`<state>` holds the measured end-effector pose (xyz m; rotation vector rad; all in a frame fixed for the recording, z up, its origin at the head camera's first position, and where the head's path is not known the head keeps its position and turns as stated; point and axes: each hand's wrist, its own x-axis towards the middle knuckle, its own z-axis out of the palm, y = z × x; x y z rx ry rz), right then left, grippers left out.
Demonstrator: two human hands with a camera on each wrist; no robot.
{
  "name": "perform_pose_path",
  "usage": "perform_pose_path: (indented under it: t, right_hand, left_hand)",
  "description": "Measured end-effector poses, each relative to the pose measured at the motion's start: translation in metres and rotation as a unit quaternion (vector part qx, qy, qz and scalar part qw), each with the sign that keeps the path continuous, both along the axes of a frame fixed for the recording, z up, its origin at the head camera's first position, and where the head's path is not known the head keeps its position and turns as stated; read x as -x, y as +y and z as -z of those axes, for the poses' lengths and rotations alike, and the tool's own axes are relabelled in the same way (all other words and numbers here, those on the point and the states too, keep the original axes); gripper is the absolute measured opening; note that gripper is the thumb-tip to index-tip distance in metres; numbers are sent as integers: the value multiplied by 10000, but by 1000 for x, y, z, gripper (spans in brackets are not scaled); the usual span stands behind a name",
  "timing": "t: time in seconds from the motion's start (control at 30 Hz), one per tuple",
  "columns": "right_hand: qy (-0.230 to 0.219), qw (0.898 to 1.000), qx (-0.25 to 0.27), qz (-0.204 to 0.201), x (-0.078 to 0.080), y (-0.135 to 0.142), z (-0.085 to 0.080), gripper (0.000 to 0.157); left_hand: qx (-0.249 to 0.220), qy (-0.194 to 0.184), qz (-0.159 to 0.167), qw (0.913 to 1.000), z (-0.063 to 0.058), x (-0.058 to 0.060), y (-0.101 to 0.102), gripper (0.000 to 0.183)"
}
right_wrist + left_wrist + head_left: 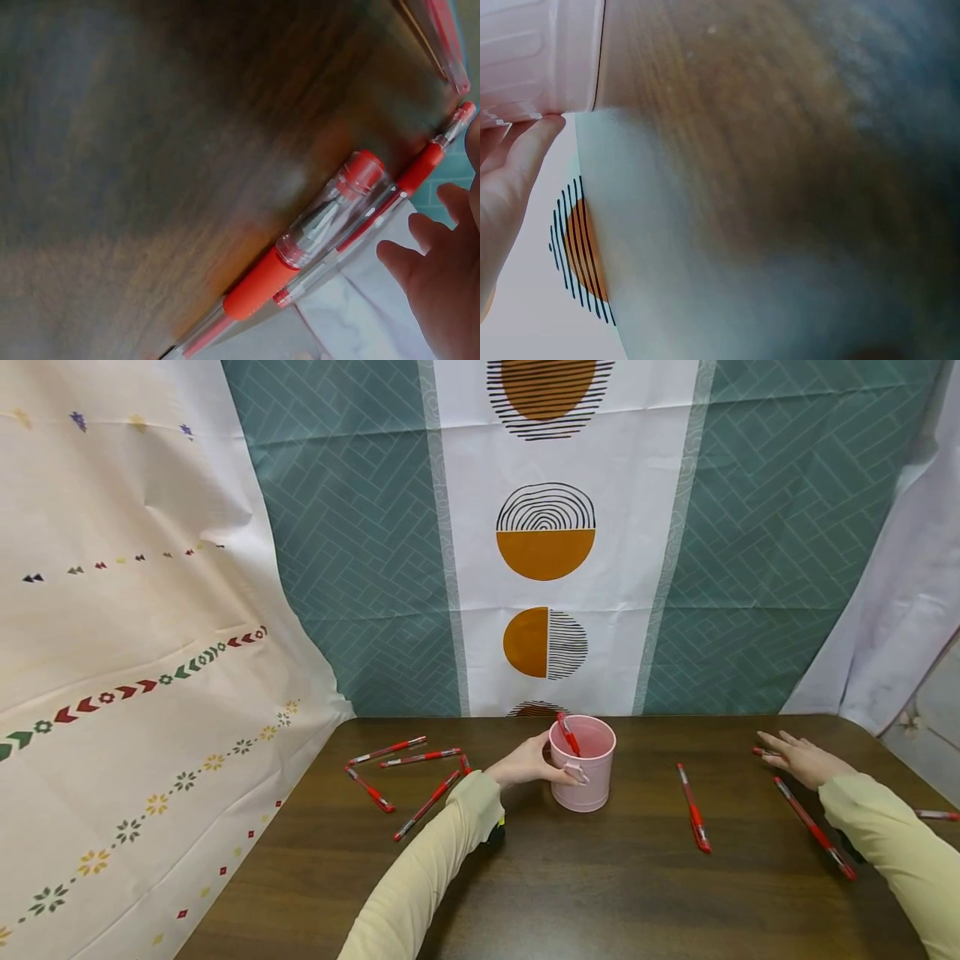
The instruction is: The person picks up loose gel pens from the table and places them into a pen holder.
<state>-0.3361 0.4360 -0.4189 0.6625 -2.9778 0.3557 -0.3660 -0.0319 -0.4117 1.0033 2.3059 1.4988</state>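
Note:
My left hand [525, 766] holds a small pink bucket [592, 789] by its left side, thumb across the front near a little tab. In the left wrist view the fingers [526, 154] lie against the bucket wall [562, 52]. One red pen [569, 735] leans inside the bucket, its end above the rim. At the right of the table, my right hand [810, 762] is spread over a red pen [763, 752] that is mostly hidden beneath it. Another red pen [813, 827] lies just below that hand. The right wrist view shows a capped pen [262, 281] close to the fingers.
Several red pens, such as one pen [427, 804], lie scattered left of the bucket on the brown table [570, 893]. A single pen [693, 807] lies between bucket and right hand; another pen [937, 815] is at the right edge. Patterned cloth [360, 568] hangs behind the table.

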Motion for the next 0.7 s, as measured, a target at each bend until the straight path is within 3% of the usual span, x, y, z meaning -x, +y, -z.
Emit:
perform_pose_path:
  t: [0.23, 0.4, 0.53, 0.7]
  right_hand:
    - [147, 9985, -524, -93, -3, -4, 1, 46]
    - [121, 9981, -593, -95, -4, -5, -1, 42]
    - [181, 9978, -642, 55, -5, -4, -1, 41]
    - [629, 9946, -750, 351, -5, -3, 2, 36]
  left_hand:
    - [32, 86, 34, 10000, 1, 1, 0, 68]
    - [23, 9, 50, 10000, 0, 3, 0, 70]
    - [19, -32, 53, 10000, 2, 4, 0, 72]
    - [43, 12, 86, 10000, 1, 2, -1, 71]
